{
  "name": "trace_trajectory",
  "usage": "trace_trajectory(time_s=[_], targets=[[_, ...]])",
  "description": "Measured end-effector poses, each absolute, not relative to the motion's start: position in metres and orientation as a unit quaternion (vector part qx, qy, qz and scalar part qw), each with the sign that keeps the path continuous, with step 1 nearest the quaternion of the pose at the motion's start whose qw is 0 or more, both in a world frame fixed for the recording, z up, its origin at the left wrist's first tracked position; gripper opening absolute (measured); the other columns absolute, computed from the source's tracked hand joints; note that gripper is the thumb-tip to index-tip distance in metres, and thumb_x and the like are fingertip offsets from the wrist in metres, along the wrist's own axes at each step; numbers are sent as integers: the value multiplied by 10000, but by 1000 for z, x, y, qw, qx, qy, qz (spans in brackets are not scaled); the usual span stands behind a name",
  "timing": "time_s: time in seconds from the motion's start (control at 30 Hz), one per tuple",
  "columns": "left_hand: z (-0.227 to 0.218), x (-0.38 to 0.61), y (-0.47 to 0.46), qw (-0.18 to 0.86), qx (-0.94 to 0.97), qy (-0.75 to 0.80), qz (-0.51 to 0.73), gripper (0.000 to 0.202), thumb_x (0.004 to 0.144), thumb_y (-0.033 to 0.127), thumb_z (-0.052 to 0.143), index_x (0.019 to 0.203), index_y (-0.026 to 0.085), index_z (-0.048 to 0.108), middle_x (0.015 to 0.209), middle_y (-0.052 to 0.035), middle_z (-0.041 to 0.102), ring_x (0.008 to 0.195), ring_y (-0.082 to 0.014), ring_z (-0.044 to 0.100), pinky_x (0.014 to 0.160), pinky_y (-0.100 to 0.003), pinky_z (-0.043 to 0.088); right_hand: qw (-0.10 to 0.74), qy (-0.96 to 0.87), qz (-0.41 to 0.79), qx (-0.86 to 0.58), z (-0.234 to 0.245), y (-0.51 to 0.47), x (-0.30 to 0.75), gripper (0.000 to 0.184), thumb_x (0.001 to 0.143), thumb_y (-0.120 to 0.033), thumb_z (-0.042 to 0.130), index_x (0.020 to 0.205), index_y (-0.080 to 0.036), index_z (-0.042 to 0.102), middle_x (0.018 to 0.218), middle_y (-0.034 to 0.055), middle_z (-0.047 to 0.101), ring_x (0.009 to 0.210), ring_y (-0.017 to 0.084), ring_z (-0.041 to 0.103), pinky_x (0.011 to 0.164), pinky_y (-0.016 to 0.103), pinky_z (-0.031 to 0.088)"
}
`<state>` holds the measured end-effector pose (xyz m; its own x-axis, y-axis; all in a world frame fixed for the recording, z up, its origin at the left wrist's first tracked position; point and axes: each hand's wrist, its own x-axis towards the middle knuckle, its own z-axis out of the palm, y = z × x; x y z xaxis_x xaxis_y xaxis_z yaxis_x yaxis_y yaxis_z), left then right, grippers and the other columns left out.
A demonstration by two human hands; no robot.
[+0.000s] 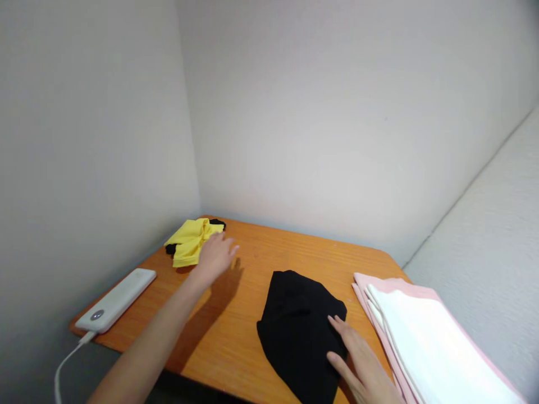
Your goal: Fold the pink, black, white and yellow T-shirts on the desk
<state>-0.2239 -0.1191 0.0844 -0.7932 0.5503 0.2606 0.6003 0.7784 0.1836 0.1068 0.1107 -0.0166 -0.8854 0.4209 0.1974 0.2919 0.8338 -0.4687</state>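
Observation:
My left hand reaches out over the orange wooden table, fingers stretched and apart, right beside a crumpled yellow cloth with a bit of black fabric under it near the far left corner. It holds nothing. My right hand lies flat with its fingers spread on the right edge of a black garment folded in the middle of the table.
A white power bank with a white cable lies at the table's left edge. A stack of folded pink and white cloths sits at the right. Pale walls close in behind and to the left.

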Motion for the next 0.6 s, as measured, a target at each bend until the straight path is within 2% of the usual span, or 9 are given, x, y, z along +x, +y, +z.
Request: trace_trajectory(time_s=[0.07, 0.1, 0.13, 0.27, 0.33, 0.43, 0.5, 0.57, 0.6], targets=[[70, -266, -138, 106, -222, -964, -104, 365, 892, 317, 508, 1190, 164, 651, 1504, -204, 367, 1408, -467, 202, 1040, -748, 154, 117, -950, 216, -191, -8, 97, 104, 609, 923, -522, 442, 1481, -286, 371, 1538, 58, 340, 1408, 287, 316, 1141, 485, 318], [59, -283, -149, 107, -156, -979, -76, 358, 885, 321, 510, 1198, 215, 648, 1557, -152, 291, 1430, -460, 133, 1024, -770, 148, 105, -952, 209, -198, -5, 92, 102, 620, 909, -509, 479, 1483, -307, 361, 1556, 50, 302, 1426, 303, 270, 1145, 506, 295], [49, -296, -160, 96, -127, -985, -71, 366, 874, 304, 519, 1205, 211, 645, 1577, -158, 236, 1420, -492, 121, 979, -794, 191, 88, -954, 204, -202, -3, 87, 100, 627, 889, -490, 523, 1475, -328, 371, 1570, 39, 269, 1442, 321, 217, 1146, 526, 275], [23, -320, -195, 84, -108, -988, -74, 404, 872, 289, 498, 1257, 228, 603, 1564, -170, 258, 1352, -504, 278, 901, -719, 382, 19, -957, 242, -156, 3, 87, 100, 446, 861, -381, 569, 1305, -342, 568, 1597, -16, 187, 1471, 319, -1, 1158, 529, 220], [27, -319, -201, 87, -114, -987, -77, 389, 852, 309, 525, 1224, 235, 613, 1526, -170, 332, 1320, -506, 327, 861, -697, 421, -4, -953, 281, -112, 10, 99, 104, 317, 858, -298, 553, 1166, -315, 629, 1589, -36, 210, 1476, 278, -20, 1171, 516, 181], [43, -304, -190, 104, -123, -983, -84, 382, 836, 375, 544, 1176, 215, 616, 1452, -191, 422, 1302, -528, 327, 825, -711, 415, 14, -954, 288, -83, 27, 125, 103, 186, 798, -218, 583, 962, -271, 654, 1553, -29, 312, 1475, 287, 78, 1166, 545, 143], [50, -286, -169, 115, -148, -978, -91, 377, 865, 376, 494, 1153, 164, 612, 1378, -235, 478, 1286, -499, 366, 868, -690, 398, 75, -955, 273, -94, 39, 138, 88, 108, 806, -247, 583, 890, -241, 649, 1442, 37, 481, 1400, 298, 311, 1121, 509, 263], [48, -260, -138, 95, -209, -968, -104, 332, 890, 344, 447, 1061, 141, 646, 1236, -233, 582, 1188, -400, 507, 924, -564, 425, 124, -948, 263, -132, 49, 141, 62, 177, 880, -330, 509, 866, -215, 643, 1162, 94, 660, 1136, 264, 576, 967, 414, 429], [45, -245, -121, 71, -249, -959, -112, 304, 894, 329, 441, 981, 150, 670, 1134, -207, 637, 1096, -337, 580, 916, -475, 450, 123, -946, 254, -160, 53, 139, 46, 273, 923, -376, 444, 857, -202, 644, 1014, 98, 694, 988, 244, 634, 880, 375, 464]])
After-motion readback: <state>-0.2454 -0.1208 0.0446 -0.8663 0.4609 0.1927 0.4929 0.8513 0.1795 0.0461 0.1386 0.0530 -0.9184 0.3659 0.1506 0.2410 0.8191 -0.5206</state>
